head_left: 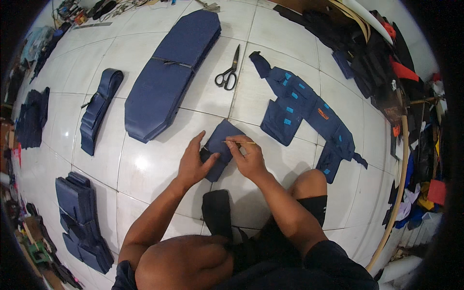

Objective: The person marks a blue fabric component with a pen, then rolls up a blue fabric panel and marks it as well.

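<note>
The small navy fabric piece [220,147] is lying flat on the white tiled floor [145,164], directly in front of the person's knees, and both hands are working on it. It looks like a cut panel of thin woven cloth — light, soft and limp, likely to slide on the glossy tile and to wrinkle if pushed from one side. Judging from that, it is best held by pressing it flat with a spread palm, or picked up by pinching an edge or a corner; it seems in no way fragile.

The left hand [193,164] is lying open, fingers spread, its grip pressing down on the piece's left edge. The right hand [249,157] is resting on the piece's right part, its grip closed around a thin yellowish pencil [240,142] whose tip is touching the cloth.

Just beyond the hands, a pair of black-handled scissors [229,70] is lying on the tile. To the right of the right hand, a longer row of blue pieces with light blue tags [302,111] is spreading out — near, not touching. Beyond the left hand, a long stack of navy panels [174,72] is resting, with a narrower folded bundle [99,108] further left and another stack of cut pieces [82,220] well apart, by the left arm.
</note>
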`<action>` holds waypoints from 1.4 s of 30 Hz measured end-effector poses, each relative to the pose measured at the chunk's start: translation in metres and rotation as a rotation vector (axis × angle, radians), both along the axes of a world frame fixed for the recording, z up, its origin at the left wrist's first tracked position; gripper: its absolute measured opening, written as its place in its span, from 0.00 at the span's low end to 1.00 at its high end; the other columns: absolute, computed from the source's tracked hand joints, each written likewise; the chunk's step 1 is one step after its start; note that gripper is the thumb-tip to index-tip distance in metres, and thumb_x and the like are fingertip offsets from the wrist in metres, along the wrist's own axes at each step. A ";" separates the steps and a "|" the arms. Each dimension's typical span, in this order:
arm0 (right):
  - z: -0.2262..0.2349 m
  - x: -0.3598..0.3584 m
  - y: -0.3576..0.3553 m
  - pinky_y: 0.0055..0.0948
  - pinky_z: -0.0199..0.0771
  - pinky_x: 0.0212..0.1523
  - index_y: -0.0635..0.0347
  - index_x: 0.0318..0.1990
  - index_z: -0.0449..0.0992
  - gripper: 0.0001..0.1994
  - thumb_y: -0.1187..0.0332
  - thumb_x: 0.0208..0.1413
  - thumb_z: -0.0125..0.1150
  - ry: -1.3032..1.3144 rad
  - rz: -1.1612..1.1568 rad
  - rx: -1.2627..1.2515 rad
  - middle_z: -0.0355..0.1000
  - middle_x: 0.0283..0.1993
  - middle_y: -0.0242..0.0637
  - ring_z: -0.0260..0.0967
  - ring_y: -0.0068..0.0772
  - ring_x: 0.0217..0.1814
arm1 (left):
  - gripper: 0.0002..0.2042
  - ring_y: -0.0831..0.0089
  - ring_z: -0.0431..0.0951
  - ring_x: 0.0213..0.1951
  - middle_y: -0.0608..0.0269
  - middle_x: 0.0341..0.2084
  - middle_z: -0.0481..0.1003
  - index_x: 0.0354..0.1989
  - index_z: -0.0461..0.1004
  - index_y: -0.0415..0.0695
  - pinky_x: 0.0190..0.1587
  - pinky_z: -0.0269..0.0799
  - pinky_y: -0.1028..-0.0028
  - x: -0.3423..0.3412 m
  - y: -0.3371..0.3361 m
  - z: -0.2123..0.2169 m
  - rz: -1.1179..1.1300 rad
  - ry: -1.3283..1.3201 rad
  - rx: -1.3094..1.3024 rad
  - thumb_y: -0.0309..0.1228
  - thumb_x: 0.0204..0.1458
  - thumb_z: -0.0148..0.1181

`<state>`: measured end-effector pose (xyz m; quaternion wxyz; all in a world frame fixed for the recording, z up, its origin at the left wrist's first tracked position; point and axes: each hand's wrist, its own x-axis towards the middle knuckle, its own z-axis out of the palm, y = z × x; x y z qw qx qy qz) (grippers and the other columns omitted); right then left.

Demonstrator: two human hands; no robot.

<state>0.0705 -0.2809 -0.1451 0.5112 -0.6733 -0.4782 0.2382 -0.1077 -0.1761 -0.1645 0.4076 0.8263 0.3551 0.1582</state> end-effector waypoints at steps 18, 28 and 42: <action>-0.016 0.006 0.013 0.42 0.76 0.46 0.63 0.42 0.76 0.07 0.72 0.57 0.62 -0.246 0.120 -0.029 0.76 0.41 0.45 0.75 0.49 0.44 | 0.41 0.49 0.77 0.54 0.37 0.54 0.73 0.66 0.62 0.32 0.56 0.73 0.60 0.003 -0.006 -0.003 0.006 0.106 -0.094 0.50 0.50 0.69; -0.019 0.015 0.012 0.43 0.76 0.46 0.61 0.40 0.75 0.07 0.71 0.56 0.63 -0.366 0.186 -0.095 0.75 0.41 0.44 0.75 0.49 0.44 | 0.42 0.50 0.77 0.54 0.39 0.55 0.73 0.65 0.63 0.32 0.57 0.73 0.61 0.002 -0.004 -0.005 -0.007 0.109 -0.099 0.52 0.50 0.67; -0.012 0.009 0.005 0.37 0.76 0.47 0.62 0.41 0.79 0.07 0.70 0.58 0.64 -0.149 0.038 -0.031 0.78 0.41 0.43 0.77 0.44 0.46 | 0.38 0.47 0.78 0.51 0.38 0.51 0.76 0.63 0.65 0.33 0.54 0.74 0.59 0.003 -0.004 -0.008 0.013 0.060 -0.056 0.45 0.49 0.69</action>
